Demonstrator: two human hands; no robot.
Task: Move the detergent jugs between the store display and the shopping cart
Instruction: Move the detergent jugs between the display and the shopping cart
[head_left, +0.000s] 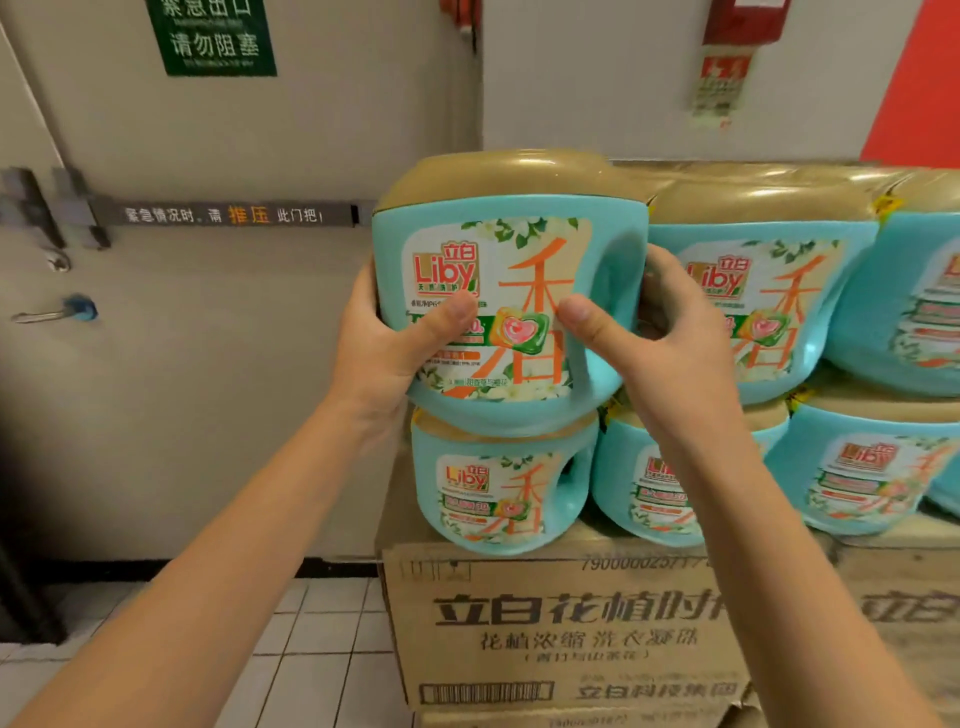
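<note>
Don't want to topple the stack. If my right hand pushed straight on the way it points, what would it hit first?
Probably the neighbouring top-row Liby jug: your right hand, gripping the held jug, has its fingers wedged between the two. Depth there is unclear.

Soft, fairly bright indoor light from above leaves pale glare streaks on the gold lids (769, 192). Wide-angle distortion bends the door (208, 389) and cardboard boxes (545, 613) near the edges. The centre jug (519, 249) is sharp, the far-right jugs (883, 467) smear into blur, and the lower left corner sinks into shadow.
</note>
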